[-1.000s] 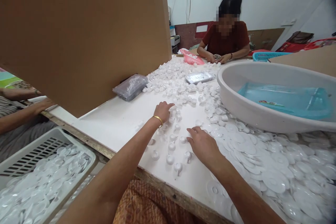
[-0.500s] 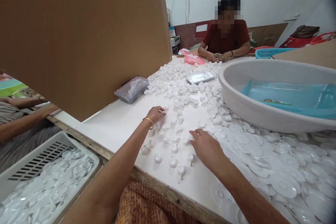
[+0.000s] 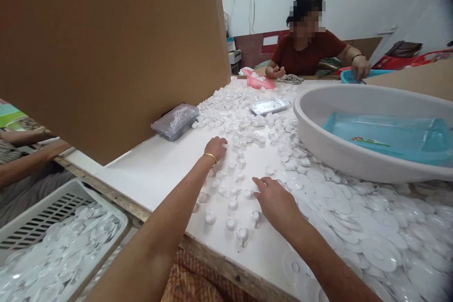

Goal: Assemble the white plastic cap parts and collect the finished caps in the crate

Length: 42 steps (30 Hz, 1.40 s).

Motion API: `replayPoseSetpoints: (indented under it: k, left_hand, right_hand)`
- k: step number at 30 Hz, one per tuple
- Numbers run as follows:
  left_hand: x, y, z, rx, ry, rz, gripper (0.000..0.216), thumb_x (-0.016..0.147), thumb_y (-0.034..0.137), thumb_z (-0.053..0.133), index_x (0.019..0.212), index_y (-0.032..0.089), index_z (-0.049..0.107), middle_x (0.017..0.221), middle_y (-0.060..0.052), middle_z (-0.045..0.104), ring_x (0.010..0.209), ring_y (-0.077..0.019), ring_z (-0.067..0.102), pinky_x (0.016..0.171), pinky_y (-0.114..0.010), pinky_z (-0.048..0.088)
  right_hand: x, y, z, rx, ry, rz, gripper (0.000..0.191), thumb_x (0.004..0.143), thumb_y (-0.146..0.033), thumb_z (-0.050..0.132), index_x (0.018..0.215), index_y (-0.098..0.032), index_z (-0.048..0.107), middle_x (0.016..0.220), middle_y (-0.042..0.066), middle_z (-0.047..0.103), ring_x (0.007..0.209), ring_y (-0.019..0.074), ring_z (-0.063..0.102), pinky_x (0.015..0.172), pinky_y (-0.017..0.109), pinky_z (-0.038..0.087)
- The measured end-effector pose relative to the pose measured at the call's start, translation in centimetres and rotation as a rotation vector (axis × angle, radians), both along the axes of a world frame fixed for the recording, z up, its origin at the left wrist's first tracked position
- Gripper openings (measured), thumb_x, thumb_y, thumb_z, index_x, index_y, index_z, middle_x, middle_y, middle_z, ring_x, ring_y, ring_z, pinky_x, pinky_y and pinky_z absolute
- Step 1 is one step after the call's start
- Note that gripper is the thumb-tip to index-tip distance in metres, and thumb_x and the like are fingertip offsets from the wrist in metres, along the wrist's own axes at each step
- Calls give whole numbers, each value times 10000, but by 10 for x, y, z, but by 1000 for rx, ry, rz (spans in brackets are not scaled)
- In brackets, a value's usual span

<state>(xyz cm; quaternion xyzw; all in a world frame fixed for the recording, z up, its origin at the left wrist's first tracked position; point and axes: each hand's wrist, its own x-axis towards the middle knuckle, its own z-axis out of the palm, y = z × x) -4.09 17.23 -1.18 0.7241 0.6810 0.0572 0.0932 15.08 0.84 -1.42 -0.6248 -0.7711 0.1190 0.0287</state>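
My left hand (image 3: pixel 215 147) reaches across the white table at the near edge of the pile, its fingers curled and bent down. What they close on, if anything, is hidden; small white cups (image 3: pixel 240 155) lie just beside it. My right hand (image 3: pixel 275 197) is held low over the table with thumb and fingers apart, holding nothing. Its fingertips are close to a small white cup (image 3: pixel 248 193). Between my forearms, several small cups with handles stand in loose rows, among them a front cup (image 3: pixel 242 234). White saucers (image 3: pixel 331 198) lie heaped to the right of my right hand.
A large white basin (image 3: pixel 307 144) holding a blue tray stands at right. At left rises a big cardboard box (image 3: pixel 116 56), with a plastic-wrapped pack (image 3: pixel 175 121) beside it. A basket (image 3: pixel 116 212) of white pieces sits lower left. A co-worker (image 3: pixel 304 54) sits across the table.
My left hand has moved slightly away from me and right, toward the pile; the white piece seen in its fingers no longer shows. My right hand barely moved. The co-worker's arm now reaches toward a blue basket.
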Motion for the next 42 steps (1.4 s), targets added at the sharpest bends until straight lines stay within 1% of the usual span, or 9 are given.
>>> replayPoseSetpoints:
  k: [8,15,19,23,28,31,36,39,42]
  left_hand:
    - [0,3,8,-269,32,-22,358,785,341,470,1097,230,605,947,-23,639,772,-131,599,724,-215,454]
    - [-2,0,17,-124,151,40,406,787,384,473,1133,200,576,1160,-113,531,1021,-259,521,859,-359,410]
    - [14,-11,14,-5,77,-119,322,798,361,470,1075,257,597,1079,-47,554,1003,-204,513,869,-310,390]
    - [34,-17,1,-6,-9,-284,288,759,353,535,1031,290,604,967,22,594,907,-140,535,789,-239,402]
    - [47,-15,-8,-23,-37,-256,276,747,350,529,994,240,580,930,39,623,821,-105,557,704,-205,416]
    - [49,-14,-3,-42,2,-208,292,746,357,505,998,227,575,911,28,635,801,-109,570,685,-206,427]
    - [34,-8,10,-58,181,-145,273,715,279,507,926,182,651,971,-68,624,934,-227,553,773,-305,423]
    - [25,-11,17,-87,245,-147,271,709,279,542,914,154,667,958,-107,614,939,-257,548,784,-324,421]
    - [35,-25,24,-9,204,-172,364,787,366,483,1084,196,608,1019,-91,580,991,-239,518,831,-326,402]
  right_hand:
    - [-1,0,3,30,23,-31,363,897,-233,426,1259,-217,442,1230,68,458,926,189,540,617,280,454]
    - [34,17,6,163,38,-223,370,911,-231,358,1275,-226,430,1239,39,451,877,169,551,617,280,436]
    - [60,27,7,227,43,-343,349,904,-189,364,1232,-225,477,1196,32,491,938,180,530,697,291,427]
    - [61,29,3,235,82,-285,325,890,-170,400,1190,-199,522,1153,32,529,1037,194,474,809,294,405]
    - [49,28,-4,170,85,-175,348,878,-181,438,1217,-181,516,1194,35,515,1075,218,428,884,321,373]
    - [45,27,-7,131,79,-134,360,880,-193,439,1233,-175,506,1217,37,504,1084,226,414,900,338,362]
    - [47,26,-5,156,94,-122,351,885,-194,424,1225,-185,512,1225,29,501,1085,216,418,901,331,350]
    - [58,27,5,198,95,-195,315,881,-188,423,1171,-187,546,1173,29,535,1058,202,442,857,303,358]
    - [71,29,17,197,56,-337,243,888,-209,396,1008,-202,606,1009,29,598,923,187,507,701,281,367]
